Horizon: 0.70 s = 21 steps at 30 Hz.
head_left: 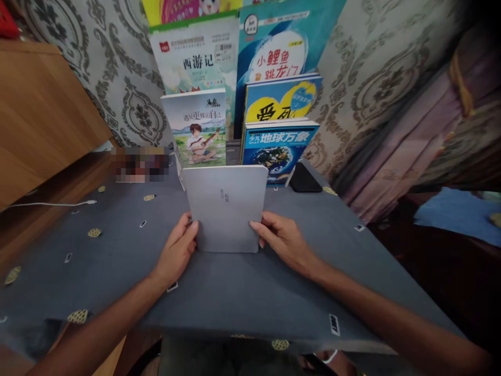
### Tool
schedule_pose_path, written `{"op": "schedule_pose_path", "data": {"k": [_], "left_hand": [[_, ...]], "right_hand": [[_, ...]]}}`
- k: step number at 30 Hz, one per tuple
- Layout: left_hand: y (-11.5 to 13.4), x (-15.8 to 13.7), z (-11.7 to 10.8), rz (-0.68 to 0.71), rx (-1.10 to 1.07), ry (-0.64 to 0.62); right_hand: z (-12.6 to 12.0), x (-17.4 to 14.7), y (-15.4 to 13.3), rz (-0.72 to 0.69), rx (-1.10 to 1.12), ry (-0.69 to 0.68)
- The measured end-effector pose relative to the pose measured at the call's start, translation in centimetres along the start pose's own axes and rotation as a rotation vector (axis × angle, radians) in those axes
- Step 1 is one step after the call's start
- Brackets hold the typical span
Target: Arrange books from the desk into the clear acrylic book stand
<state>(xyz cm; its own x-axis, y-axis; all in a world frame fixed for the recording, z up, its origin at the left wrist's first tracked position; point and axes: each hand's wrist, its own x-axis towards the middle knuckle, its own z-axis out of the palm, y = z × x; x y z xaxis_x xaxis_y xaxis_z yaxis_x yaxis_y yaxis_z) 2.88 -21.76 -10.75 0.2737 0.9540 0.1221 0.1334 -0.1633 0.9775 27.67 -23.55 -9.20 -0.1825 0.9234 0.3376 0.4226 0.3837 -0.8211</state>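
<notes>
A pale grey book [227,224] with small dark lettering stands upright on the table, its cover towards me. My left hand [180,245] grips its left edge, thumb in front and fingers behind. On the opposite edge, my right hand [279,235] holds it the same way. Just behind stands a book with a guitar player on its cover [199,130]. To the right of that is a blue book with the Earth on its front [276,154], with a yellow and blue book [282,99] behind it.
Taller at the back are a pale green book [195,47] and a teal book [282,31]. A black phone [306,178] lies right of the books. A white cable [55,203] crosses the left side, near a wooden cabinet [50,99]. Patterned grey cloth [129,230] covers the table.
</notes>
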Motion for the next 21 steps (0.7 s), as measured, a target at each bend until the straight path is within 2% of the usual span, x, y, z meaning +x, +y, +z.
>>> {"op": "schedule_pose_path", "data": {"k": [6, 14, 18, 21], "left_hand": [[-0.5, 1.5, 0.9, -0.147, -0.302, 0.109], [-0.8, 2.2, 0.8, -0.357, -0.55, 0.137], [-0.3, 2.5, 0.7, -0.352, -0.507, 0.01], [-0.3, 2.5, 0.4, -0.248, -0.299, -0.064]], "right_hand": [[0.2, 0.7, 1.3, 0.178, 0.281, -0.099], [-0.3, 0.5, 2.0, 0.424, 0.536, -0.251], [-0.4, 0.5, 2.4, 0.498, 0.616, -0.281], [-0.5, 0.3, 2.7, 0.535, 0.606, -0.284]]}}
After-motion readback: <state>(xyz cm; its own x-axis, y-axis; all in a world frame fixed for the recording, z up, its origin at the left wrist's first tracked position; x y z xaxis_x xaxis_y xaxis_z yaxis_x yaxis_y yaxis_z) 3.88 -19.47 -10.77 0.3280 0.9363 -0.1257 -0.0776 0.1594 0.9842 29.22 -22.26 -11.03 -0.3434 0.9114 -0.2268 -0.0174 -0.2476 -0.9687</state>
